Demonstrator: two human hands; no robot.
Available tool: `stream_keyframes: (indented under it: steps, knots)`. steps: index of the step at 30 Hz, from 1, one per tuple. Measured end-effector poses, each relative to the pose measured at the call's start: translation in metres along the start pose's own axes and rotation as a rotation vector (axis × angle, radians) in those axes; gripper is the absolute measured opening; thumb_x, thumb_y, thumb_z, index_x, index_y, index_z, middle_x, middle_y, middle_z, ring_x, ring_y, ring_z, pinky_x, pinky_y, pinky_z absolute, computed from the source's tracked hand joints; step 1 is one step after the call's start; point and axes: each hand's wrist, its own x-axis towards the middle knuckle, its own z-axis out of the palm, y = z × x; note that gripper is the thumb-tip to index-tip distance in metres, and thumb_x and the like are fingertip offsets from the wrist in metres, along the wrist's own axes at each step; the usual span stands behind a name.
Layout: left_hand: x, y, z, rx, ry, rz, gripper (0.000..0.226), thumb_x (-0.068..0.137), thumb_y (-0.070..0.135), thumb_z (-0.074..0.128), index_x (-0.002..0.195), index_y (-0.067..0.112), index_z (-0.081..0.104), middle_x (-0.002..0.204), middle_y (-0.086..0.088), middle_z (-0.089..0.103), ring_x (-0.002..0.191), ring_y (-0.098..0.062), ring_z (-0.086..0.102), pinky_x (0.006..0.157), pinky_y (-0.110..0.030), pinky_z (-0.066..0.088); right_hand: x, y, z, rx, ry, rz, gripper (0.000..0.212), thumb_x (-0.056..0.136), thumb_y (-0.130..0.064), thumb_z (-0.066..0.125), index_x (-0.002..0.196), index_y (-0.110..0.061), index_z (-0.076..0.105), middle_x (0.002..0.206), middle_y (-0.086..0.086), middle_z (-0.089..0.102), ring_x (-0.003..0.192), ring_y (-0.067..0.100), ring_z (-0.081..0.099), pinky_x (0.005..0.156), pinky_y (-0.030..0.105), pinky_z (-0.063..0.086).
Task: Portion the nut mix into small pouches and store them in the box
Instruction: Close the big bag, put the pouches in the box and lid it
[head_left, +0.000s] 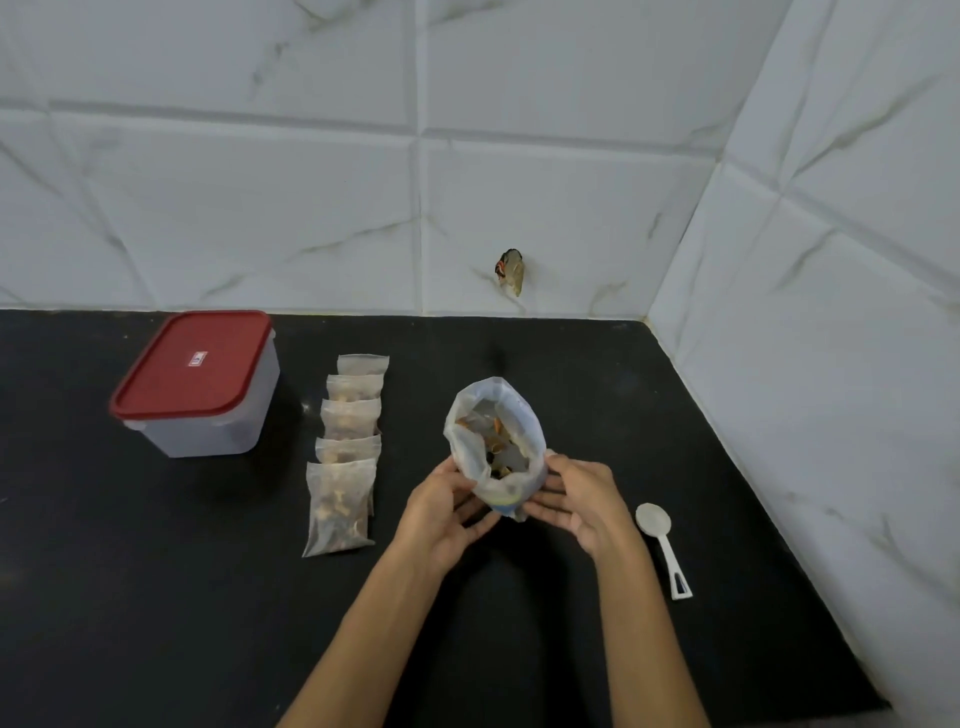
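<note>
I hold an open, translucent plastic bag of nut mix (496, 447) upright over the middle of a black stone countertop (156, 597), its mouth gaping toward me and brown and orange pieces showing inside. My left hand (447, 514) grips the bag's lower left side, thumb on the near face and fingers curled beneath. My right hand (576, 506) grasps the lower right side, fingers wrapped toward the bag's blue-tinted bottom.

Left of the bag, a row of five small clear pouches (347, 447) filled with nut mix lies flat on the countertop, overlapping like shingles and running from near me back toward the wall. Farther left of the bag, beyond the pouches, stands a translucent rectangular plastic box (218, 421) with its red lid (192, 366) on; a small label sits at the lid's centre.

Right of the bag, just past my right hand, a white plastic spoon (662, 545) lies on the countertop, bowl toward the wall and handle pointing toward me.

Behind the bag, white marble-patterned wall tiles (260, 208) rise from the countertop's back edge and turn a corner at the right. A small dark fixture (510, 271) sits low on the tiles behind the bag; I cannot tell what it is.
</note>
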Motion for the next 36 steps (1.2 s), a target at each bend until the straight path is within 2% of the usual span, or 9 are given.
stream_keyframes:
  steps: [3, 7, 10, 16, 19, 24, 30, 33, 36]
  knots:
    - [0.013, 0.005, -0.006, -0.006, 0.046, 0.025, 0.034, 0.089, -0.001, 0.058, 0.119, 0.015, 0.059, 0.102, -0.011, 0.069, 0.088, -0.022, 0.066, 0.070, -0.035, 0.052, 0.005, 0.003, 0.005, 0.018, 0.019, -0.017, 0.017, 0.092, -0.019, 0.062, 0.099, -0.004, 0.065, 0.089, 0.015, 0.072, 0.080, 0.025, 0.072, 0.066, 0.033, 0.058]
    - [0.017, 0.009, -0.011, -0.010, 0.072, -0.036, 0.027, 0.076, 0.000, 0.074, 0.100, -0.001, 0.063, 0.085, -0.015, 0.073, 0.068, -0.018, 0.071, 0.056, -0.027, 0.052, 0.007, 0.012, 0.010, 0.018, 0.074, -0.047, 0.015, 0.085, -0.018, 0.070, 0.092, -0.005, 0.066, 0.085, 0.012, 0.072, 0.076, 0.020, 0.069, 0.064, 0.028, 0.056]
    - [0.014, 0.008, -0.007, 0.049, 0.043, -0.048, 0.020, 0.075, -0.002, 0.074, 0.092, 0.002, 0.064, 0.086, -0.014, 0.071, 0.079, -0.023, 0.069, 0.064, -0.032, 0.055, 0.009, 0.023, 0.015, -0.038, 0.153, -0.089, 0.011, 0.084, -0.015, 0.071, 0.089, -0.007, 0.065, 0.078, 0.009, 0.071, 0.067, 0.016, 0.066, 0.059, 0.027, 0.055]
    - [0.026, -0.007, -0.003, 0.510, 0.313, 0.520, 0.022, 0.082, 0.000, 0.061, 0.089, 0.020, 0.055, 0.088, -0.008, 0.065, 0.080, -0.022, 0.066, 0.073, -0.042, 0.059, 0.007, 0.034, 0.033, -0.804, 0.607, -0.479, 0.014, 0.087, -0.024, 0.063, 0.081, -0.019, 0.051, 0.077, -0.003, 0.057, 0.069, 0.012, 0.055, 0.052, 0.020, 0.034]
    - [0.025, -0.006, -0.001, 0.565, 0.269, 0.603, 0.021, 0.086, 0.006, 0.061, 0.093, 0.024, 0.052, 0.087, -0.006, 0.065, 0.079, -0.019, 0.067, 0.071, -0.041, 0.060, 0.006, 0.033, 0.042, -0.894, 0.686, -0.581, 0.013, 0.088, -0.026, 0.060, 0.084, -0.020, 0.049, 0.089, -0.001, 0.047, 0.078, 0.014, 0.047, 0.053, 0.020, 0.029]
    - [0.020, 0.016, 0.007, 0.152, 0.011, 0.236, 0.029, 0.087, 0.008, 0.063, 0.114, 0.018, 0.058, 0.102, -0.005, 0.065, 0.091, -0.021, 0.064, 0.073, -0.037, 0.057, 0.022, 0.017, 0.038, -0.498, 0.439, -0.388, 0.010, 0.086, -0.023, 0.063, 0.089, -0.015, 0.057, 0.099, 0.005, 0.061, 0.086, 0.015, 0.058, 0.071, 0.031, 0.051]
    - [0.024, 0.027, 0.004, 0.178, -0.054, 0.207, 0.047, 0.081, -0.006, 0.063, 0.121, 0.018, 0.058, 0.105, -0.009, 0.067, 0.091, -0.023, 0.066, 0.063, -0.032, 0.053, 0.012, 0.002, 0.038, 0.041, 0.120, -0.070, 0.016, 0.085, -0.019, 0.061, 0.094, -0.006, 0.066, 0.087, 0.013, 0.073, 0.076, 0.022, 0.069, 0.065, 0.032, 0.055]
    - [0.030, 0.024, 0.001, 0.259, 0.008, 0.282, 0.047, 0.079, -0.009, 0.065, 0.116, 0.019, 0.058, 0.101, -0.008, 0.066, 0.091, -0.023, 0.067, 0.066, -0.036, 0.058, 0.011, 0.004, 0.037, -0.027, 0.150, -0.107, 0.012, 0.080, -0.013, 0.067, 0.090, -0.007, 0.064, 0.089, 0.014, 0.072, 0.076, 0.020, 0.068, 0.060, 0.028, 0.052]
    - [0.034, 0.016, -0.007, 0.570, 0.154, 0.580, 0.048, 0.074, -0.005, 0.069, 0.117, 0.016, 0.059, 0.090, -0.002, 0.067, 0.083, -0.014, 0.068, 0.070, -0.031, 0.059, 0.012, 0.013, 0.043, -0.425, 0.422, -0.283, 0.015, 0.074, -0.017, 0.073, 0.077, -0.010, 0.060, 0.079, 0.007, 0.067, 0.068, 0.018, 0.062, 0.055, 0.029, 0.050]
